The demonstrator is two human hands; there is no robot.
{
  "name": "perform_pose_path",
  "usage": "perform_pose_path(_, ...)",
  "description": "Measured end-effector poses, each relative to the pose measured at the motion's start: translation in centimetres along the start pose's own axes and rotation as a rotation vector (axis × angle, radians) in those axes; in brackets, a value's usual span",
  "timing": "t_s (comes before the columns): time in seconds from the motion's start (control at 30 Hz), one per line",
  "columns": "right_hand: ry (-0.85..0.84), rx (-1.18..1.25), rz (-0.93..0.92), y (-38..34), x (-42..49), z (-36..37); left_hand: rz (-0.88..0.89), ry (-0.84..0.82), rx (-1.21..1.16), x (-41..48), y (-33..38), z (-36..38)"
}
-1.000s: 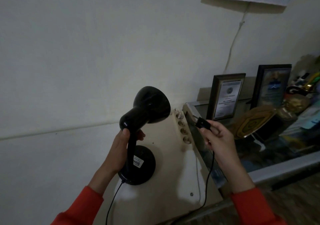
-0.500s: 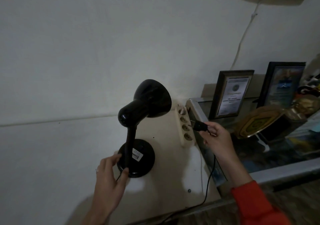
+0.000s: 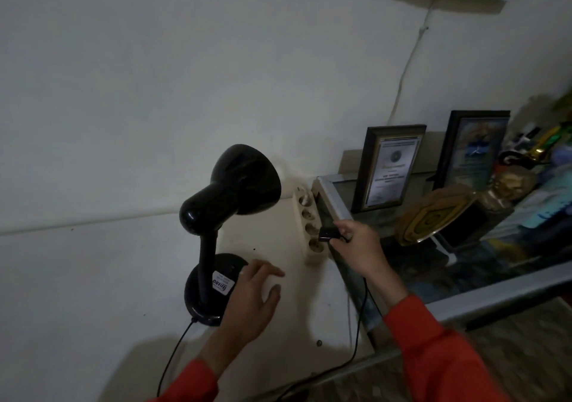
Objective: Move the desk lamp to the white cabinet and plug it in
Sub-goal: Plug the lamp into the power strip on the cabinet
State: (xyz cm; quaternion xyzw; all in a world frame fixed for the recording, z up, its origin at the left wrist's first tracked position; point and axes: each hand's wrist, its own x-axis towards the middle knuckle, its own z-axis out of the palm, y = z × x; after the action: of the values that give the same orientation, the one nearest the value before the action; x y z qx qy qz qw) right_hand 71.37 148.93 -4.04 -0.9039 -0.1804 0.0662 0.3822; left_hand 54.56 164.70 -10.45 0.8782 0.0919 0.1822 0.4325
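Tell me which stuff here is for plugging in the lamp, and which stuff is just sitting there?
For the job: desk lamp, its plug in the right hand, power strip, white cabinet, left hand by the lamp base.

Just sitting there: two framed certificates, gold plaque.

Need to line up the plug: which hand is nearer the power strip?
Right. The right hand holds the plug just beside the power strip; the left hand is lower, by the lamp base.
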Motion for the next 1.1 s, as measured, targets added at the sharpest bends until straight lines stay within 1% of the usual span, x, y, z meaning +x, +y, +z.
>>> perform_pose_path(0.13,0.0,-0.085,-0.001,0.2,1.1,-0.1,0.026,-0.071,0.015,3.8,-1.0,2.4)
perform_pose_path(0.27,-0.033,-0.19,0.0,0.4,1.9,0.2,-0.046,-0.222,0.071,6.2,-2.6,5.4)
perform_pose_path(0.3,-0.039,-0.231,-0.011,0.5,2.1,0.4,-0.061,-0.259,0.099,6.6,-2.9,6.2)
perform_pose_path(0.37,-0.064,-0.33,-0.036,0.6,2.4,0.9,-0.034,-0.291,0.217,7.0,-3.6,7.6)
perform_pose_path(0.43,-0.096,-0.389,-0.049,0.5,2.6,1.3,-0.011,-0.261,0.298,6.8,-4.1,8.4)
perform_pose_path(0.6,-0.13,-0.439,-0.044,0.3,3.0,2.3,0.065,-0.194,0.375,5.6,-5.3,9.0)
perform_pose_path(0.77,-0.146,-0.438,-0.038,0.2,3.2,2.9,0.065,-0.178,0.394,5.6,-5.3,9.0)
perform_pose_path(0.87,-0.189,-0.439,-0.017,0.2,3.4,3.0,0.057,-0.184,0.401,5.7,-5.5,9.1)
perform_pose_path(1.1,-0.236,-0.505,0.088,-0.5,4.1,3.4,0.043,-0.17,0.418,5.9,-5.8,9.3)
